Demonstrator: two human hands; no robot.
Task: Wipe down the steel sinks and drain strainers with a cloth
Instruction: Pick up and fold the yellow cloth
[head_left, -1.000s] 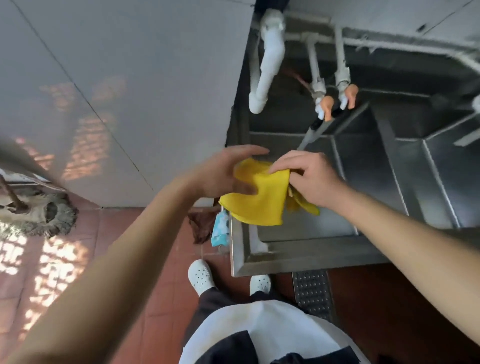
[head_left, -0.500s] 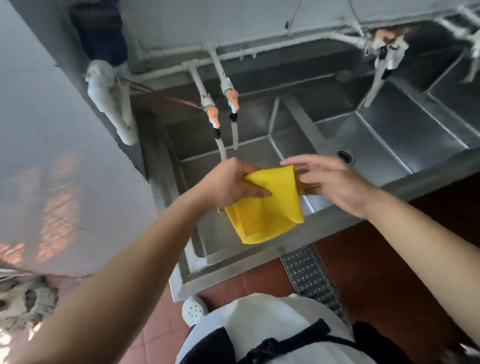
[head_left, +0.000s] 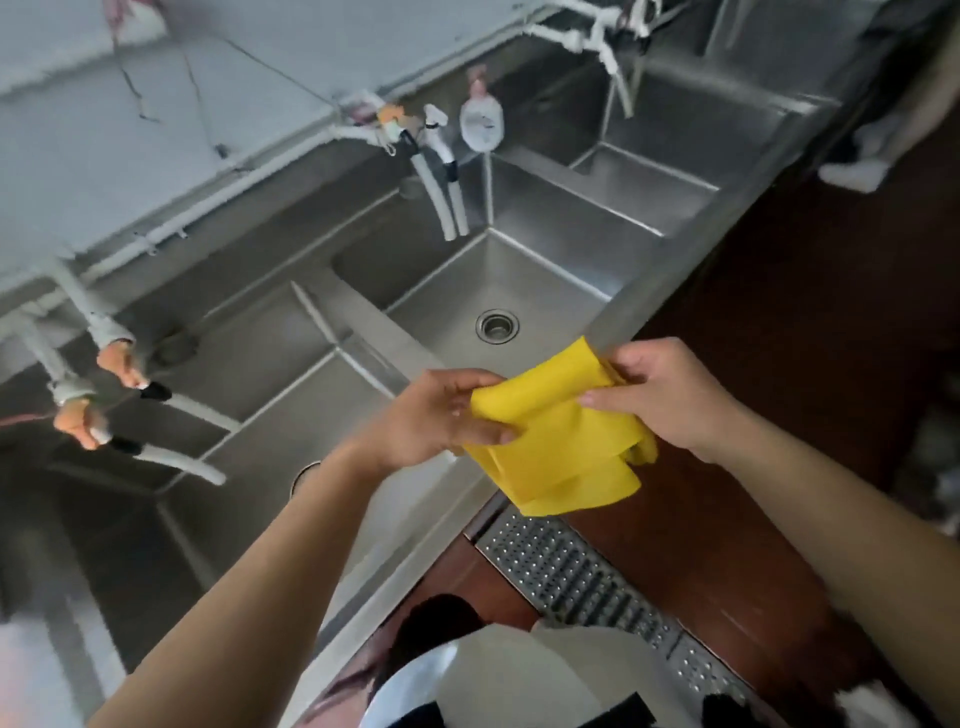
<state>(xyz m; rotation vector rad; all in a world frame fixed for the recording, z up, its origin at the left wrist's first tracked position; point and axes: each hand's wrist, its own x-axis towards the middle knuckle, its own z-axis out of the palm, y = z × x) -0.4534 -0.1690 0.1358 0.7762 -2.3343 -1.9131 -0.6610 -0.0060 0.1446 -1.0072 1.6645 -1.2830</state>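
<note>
A folded yellow cloth hangs in the air over the front rim of a long row of steel sinks. My left hand grips its left edge, thumb on top. My right hand pinches its upper right corner. The middle basin holds a round drain strainer, just beyond the cloth. A second drain in the left basin shows partly behind my left forearm. Another basin lies farther right.
White taps with orange handles reach over the left basin, and another pair of spouts hangs between the basins. A perforated metal floor drain runs along the red tiled floor below the sink front. A white object lies at the far right.
The view has swung right along the sinks, bringing the middle basin and its strainer under the cloth. Both hands have kept hold of the cloth, now spread a little wider apart.
</note>
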